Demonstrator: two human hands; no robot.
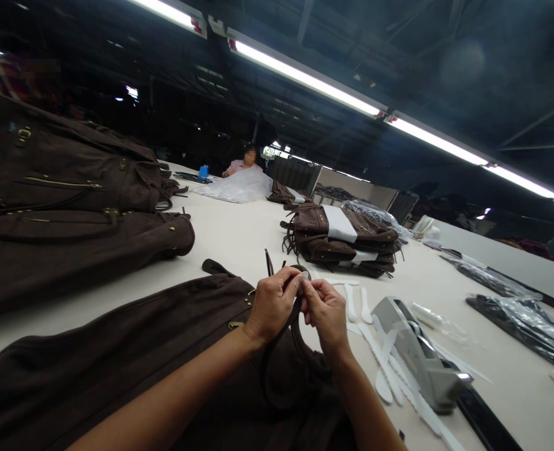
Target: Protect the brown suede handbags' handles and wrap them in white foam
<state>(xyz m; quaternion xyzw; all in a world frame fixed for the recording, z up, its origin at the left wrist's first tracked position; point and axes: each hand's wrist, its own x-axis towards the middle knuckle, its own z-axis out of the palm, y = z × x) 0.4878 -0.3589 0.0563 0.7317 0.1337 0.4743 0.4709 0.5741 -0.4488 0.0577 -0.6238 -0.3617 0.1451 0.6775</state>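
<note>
A dark brown bag (pixel 164 338) lies across the table in front of me, with brass-coloured fittings near its right end. Over that end my left hand (pixel 274 300) is closed in a pinch on a dark strap (pixel 268 369), which loops down below it. My right hand (pixel 324 310) meets it fingertip to fingertip, also pinching. Between the fingertips shows a small whitish piece (pixel 303 276), too small to make out well, against the dark strap.
More brown bags (pixel 70 181) are piled at the left. A banded bag stack (pixel 342 235) stands ahead. White strips (pixel 384 357) and a grey tape dispenser (pixel 417 357) lie at the right, with plastic-wrapped items (pixel 530 326) beyond. A person (pixel 239 166) is across the table.
</note>
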